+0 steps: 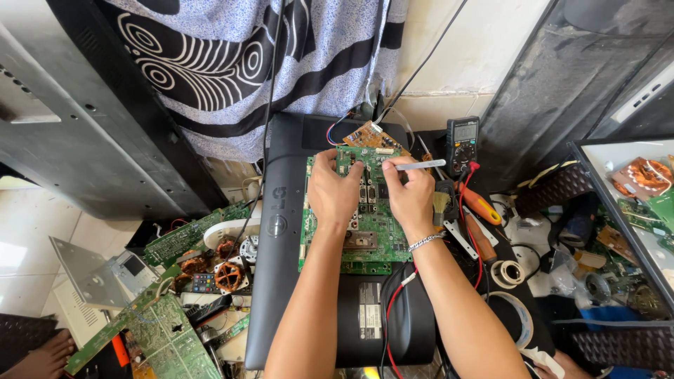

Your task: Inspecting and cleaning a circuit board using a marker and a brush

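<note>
A green circuit board point(372, 238) lies on the back of a black monitor point(281, 281). My left hand point(334, 191) rests on the board's upper left part, fingers curled down onto its components. My right hand point(411, 193) holds a thin grey tool point(421, 165) pinched between the fingers, its free end pointing right over the board's upper edge. A silver bracelet sits on my right wrist. A small brown circuit board point(372, 135) lies just beyond the green one.
A black multimeter point(461, 142) with red lead stands right of the board, near an orange-handled screwdriver point(481, 205) and tape rolls point(507, 274). Loose green boards point(158, 333) and copper coils point(228, 276) lie at left. A patterned cloth point(253, 63) hangs behind.
</note>
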